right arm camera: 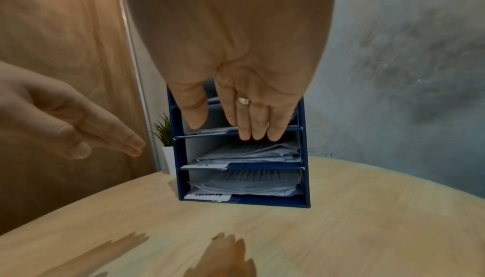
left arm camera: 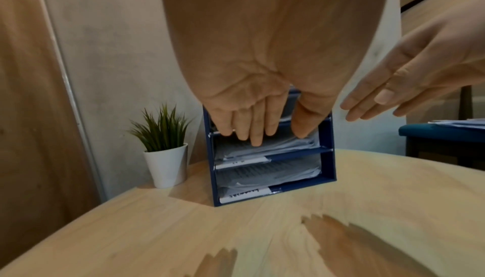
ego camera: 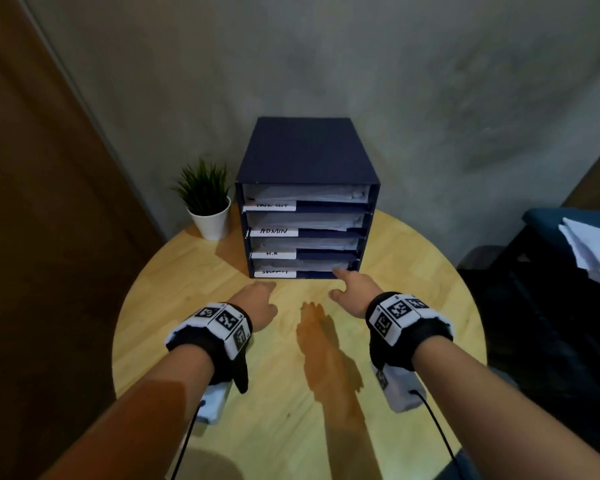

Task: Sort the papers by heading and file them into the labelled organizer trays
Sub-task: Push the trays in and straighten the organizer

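Observation:
A dark blue organizer (ego camera: 305, 154) with several stacked trays stands at the far side of the round wooden table (ego camera: 291, 393). Each tray carries a white label and holds a pile of papers (right arm camera: 249, 152); one label reads ADMIN (ego camera: 273, 231). My left hand (ego camera: 257, 303) hovers above the table just short of the bottom tray, fingers straight, holding nothing. My right hand (ego camera: 350, 285) reaches toward the bottom tray's front right, fingers extended, also empty. In the wrist views both hands (left arm camera: 252, 128) (right arm camera: 249, 123) hang flat in the air before the tray fronts.
A small green plant in a white pot (ego camera: 210, 216) stands left of the organizer. At the right, off the table, a blue seat (ego camera: 548, 220) holds a loose stack of white papers (ego camera: 593, 251). A grey wall lies behind and a brown door at left.

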A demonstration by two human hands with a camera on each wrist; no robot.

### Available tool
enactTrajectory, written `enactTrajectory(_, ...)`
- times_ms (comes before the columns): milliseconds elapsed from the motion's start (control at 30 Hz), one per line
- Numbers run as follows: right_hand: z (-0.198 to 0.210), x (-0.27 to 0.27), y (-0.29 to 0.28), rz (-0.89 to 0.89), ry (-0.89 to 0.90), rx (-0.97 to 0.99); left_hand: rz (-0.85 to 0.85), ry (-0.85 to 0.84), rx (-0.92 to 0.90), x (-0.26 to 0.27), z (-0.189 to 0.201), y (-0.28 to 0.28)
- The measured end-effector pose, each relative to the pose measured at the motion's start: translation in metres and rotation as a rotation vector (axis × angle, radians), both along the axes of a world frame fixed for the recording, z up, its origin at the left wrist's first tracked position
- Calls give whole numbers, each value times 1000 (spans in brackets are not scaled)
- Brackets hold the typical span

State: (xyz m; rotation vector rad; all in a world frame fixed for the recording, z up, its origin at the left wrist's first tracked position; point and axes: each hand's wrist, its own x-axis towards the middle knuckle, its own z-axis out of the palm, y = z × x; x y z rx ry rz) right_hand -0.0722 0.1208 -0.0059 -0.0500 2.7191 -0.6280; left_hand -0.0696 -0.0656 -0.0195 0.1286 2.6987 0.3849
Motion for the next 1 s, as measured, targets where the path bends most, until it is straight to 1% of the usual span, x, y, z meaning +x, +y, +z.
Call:
enactTrajectory(167, 29, 40, 5, 17, 23, 10, 5, 44, -18, 35, 34, -2)
enactTrajectory(333, 57, 71, 7, 54, 55, 63, -8, 88, -23, 65, 69, 0)
enactTrajectory(500, 98, 93, 3, 84, 140, 106, -10, 156, -27, 79, 105, 4)
enactTrajectory(700, 147, 112, 3, 56, 222, 129, -47, 249, -47, 101, 151, 21)
enactTrajectory(833, 166, 127, 7, 26, 274, 126, -61, 288, -59, 114, 171, 27)
enactTrajectory(1000, 187, 145, 11, 49, 295, 124, -82, 337, -60, 135, 197, 33)
